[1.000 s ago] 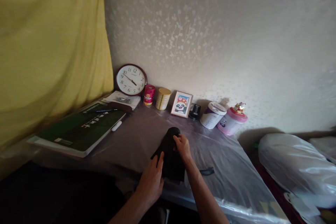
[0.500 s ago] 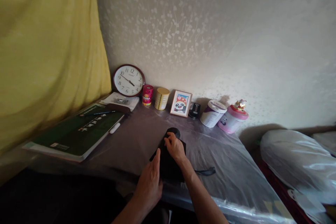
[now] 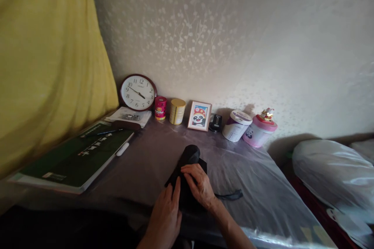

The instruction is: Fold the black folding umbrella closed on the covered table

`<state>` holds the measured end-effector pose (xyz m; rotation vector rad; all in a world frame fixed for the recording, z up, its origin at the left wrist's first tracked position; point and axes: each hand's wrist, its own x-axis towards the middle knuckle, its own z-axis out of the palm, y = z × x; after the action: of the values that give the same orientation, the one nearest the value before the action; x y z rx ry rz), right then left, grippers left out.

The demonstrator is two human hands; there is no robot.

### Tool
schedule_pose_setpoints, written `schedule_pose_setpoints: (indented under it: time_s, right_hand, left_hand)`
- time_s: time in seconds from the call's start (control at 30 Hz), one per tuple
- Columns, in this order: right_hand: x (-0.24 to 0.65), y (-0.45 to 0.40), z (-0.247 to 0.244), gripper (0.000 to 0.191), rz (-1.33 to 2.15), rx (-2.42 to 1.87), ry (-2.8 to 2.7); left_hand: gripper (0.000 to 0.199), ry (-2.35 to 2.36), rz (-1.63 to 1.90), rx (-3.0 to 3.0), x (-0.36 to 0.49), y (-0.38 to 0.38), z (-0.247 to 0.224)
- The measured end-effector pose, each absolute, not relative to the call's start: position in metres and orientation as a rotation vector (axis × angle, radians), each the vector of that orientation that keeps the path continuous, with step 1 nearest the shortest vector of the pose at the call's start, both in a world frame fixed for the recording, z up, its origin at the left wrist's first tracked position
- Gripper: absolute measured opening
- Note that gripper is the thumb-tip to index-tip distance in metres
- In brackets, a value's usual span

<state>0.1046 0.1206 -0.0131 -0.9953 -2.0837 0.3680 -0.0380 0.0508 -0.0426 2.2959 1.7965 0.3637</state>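
Note:
A dark black cloth item (image 3: 191, 155) with a rounded far end lies in front of me on the covered table. Its exact kind is hard to make out. A thin dark strap (image 3: 232, 195) trails from it to the right. My left hand (image 3: 167, 212) rests along its near left side, fingers stretched out and touching the cloth. Over its middle, my right hand (image 3: 200, 184) has bent fingers closed on the fabric, fingertips close to the left hand's. The near part of the cloth is dark and partly covered by both hands.
Along the wall stand a clock (image 3: 138, 92), a pink can (image 3: 160, 109), a yellow can (image 3: 177, 112), a framed panda picture (image 3: 199, 116), a small black object (image 3: 215, 123) and two tubs (image 3: 237, 126). A green book (image 3: 78, 159) lies left; a plastic-wrapped bundle (image 3: 330, 175) sits right.
My right hand has drawn back toward me from the rounded end to the middle of the black cloth. My left fingers now lie against the cloth. The view has shifted slightly right.

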Motion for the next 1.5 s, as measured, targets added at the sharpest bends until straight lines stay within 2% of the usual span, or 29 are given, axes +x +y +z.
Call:
schedule_pose_setpoints:
  time_s: [0.13, 0.33, 0.57, 0.7, 0.87, 1.1, 1.5]
  right_hand:
    - [0.115, 0.134, -0.025, 0.029, 0.263, -0.988, -2.233]
    - [0.119, 0.197, -0.038, 0.031, 0.206, -1.043, -2.259]
    - [0.128, 0.241, -0.039, 0.027, 0.549, -1.405, -1.972]
    - [0.148, 0.233, -0.033, 0.020, 0.562, -1.597, -1.741]
    - [0.180, 0.198, -0.034, 0.023, 0.742, -1.746, -1.432]
    - [0.168, 0.158, -0.028, 0.022, 1.133, -1.620, -1.193]
    - [0.140, 0.158, -0.008, 0.027, 1.170, -1.568, -1.145]
  left_hand:
    - [0.073, 1.788, 0.314, 2.267, -0.039, 0.053, -0.040]
    - [0.074, 1.755, 0.225, 2.220, -0.040, 0.056, -0.036]
    - [0.073, 1.783, 0.196, 2.222, -0.039, 0.058, -0.026]
    - [0.072, 1.795, 0.222, 2.225, -0.039, 0.056, -0.020]
    - [0.069, 1.780, 0.346, 2.250, -0.044, 0.055, -0.023]
    - [0.069, 1.741, 0.403, 2.246, -0.047, 0.057, -0.026]
    - [0.067, 1.746, 0.417, 2.243, -0.047, 0.056, -0.025]
